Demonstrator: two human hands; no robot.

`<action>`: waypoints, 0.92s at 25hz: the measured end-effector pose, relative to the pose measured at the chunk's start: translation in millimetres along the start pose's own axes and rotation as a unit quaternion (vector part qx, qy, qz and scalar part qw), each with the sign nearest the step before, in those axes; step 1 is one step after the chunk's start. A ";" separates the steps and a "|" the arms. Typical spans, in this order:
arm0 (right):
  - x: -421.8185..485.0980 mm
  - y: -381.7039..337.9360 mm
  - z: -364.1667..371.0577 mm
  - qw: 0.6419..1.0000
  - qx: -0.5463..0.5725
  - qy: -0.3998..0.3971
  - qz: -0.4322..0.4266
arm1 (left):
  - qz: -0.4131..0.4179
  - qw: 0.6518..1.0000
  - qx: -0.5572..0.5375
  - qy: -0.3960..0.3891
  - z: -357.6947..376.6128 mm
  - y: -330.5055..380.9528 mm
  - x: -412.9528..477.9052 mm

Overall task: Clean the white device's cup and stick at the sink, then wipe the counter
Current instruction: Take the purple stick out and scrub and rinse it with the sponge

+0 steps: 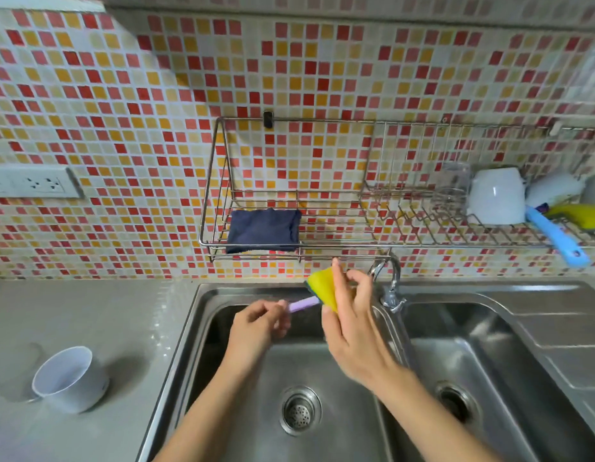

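Observation:
Over the left basin of the steel sink (202, 315), my left hand (259, 323) pinches one end of a pale purple stick (304, 303). My right hand (351, 323) grips a yellow sponge (322, 283) with a green underside, folded around the stick's other end, which is hidden inside it. The white cup (71, 378) stands upright on the grey counter (106, 321) to the left of the sink, well apart from both hands.
A chrome tap (389, 281) stands just right of my right hand between the two basins. Above the sink a wire wall rack (322, 243) holds a folded dark blue cloth (262, 230), a white mug (497, 196), a blue-handled brush (556, 238). A socket strip (32, 183) is on the tiled wall.

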State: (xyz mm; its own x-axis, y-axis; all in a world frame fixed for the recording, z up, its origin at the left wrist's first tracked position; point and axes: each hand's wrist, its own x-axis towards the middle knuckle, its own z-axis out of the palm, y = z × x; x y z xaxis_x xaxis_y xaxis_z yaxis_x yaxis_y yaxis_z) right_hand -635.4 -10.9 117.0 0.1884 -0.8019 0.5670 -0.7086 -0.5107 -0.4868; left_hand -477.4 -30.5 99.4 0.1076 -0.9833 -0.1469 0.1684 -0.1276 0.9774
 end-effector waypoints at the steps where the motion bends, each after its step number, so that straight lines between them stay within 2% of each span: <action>1: -12.6 9.5 4.0 1.000 -0.018 -0.017 0.014 | -0.033 0.999 -0.021 -0.007 6.1 -0.7 -3.9; 4: -24.4 21.4 12.8 0.994 -0.099 -0.025 0.032 | -0.128 0.986 -0.099 -0.046 18.0 1.0 -13.0; 7: -29.8 19.8 15.1 0.983 -0.185 -0.013 0.004 | -0.210 0.965 -0.142 -0.071 19.4 5.7 -14.4; 14: -34.3 19.4 14.2 0.977 -0.211 -0.019 0.013 | -0.325 0.928 -0.159 -0.089 12.5 7.4 -11.0; 16: -30.1 20.1 10.8 0.978 -0.202 -0.020 0.037 | -0.338 0.921 -0.174 -0.089 13.5 7.8 -10.2; 19: -32.5 24.2 5.3 0.975 -0.221 -0.038 0.006 | -0.340 0.919 -0.176 -0.097 15.6 7.3 -8.2; 20: -33.2 25.0 3.1 0.976 -0.214 -0.027 0.031 | -0.338 0.920 -0.172 -0.098 17.8 6.6 -8.8; 22: -37.1 25.0 0.4 0.978 -0.195 -0.016 0.068 | -0.295 0.940 -0.139 -0.103 22.9 2.6 -12.2; 23: -40.6 25.1 0.8 0.978 -0.200 -0.028 0.060 | -0.239 0.961 -0.099 -0.103 25.2 -1.6 -13.5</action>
State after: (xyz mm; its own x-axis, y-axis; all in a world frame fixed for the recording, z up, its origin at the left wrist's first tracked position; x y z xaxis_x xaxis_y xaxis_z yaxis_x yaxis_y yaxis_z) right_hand -660.3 8.6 81.2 0.1169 -0.8695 0.4800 -0.9347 -0.2597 -0.2427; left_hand -503.8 -20.2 103.7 -0.2216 -0.8263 -0.5178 0.3349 -0.5632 0.7554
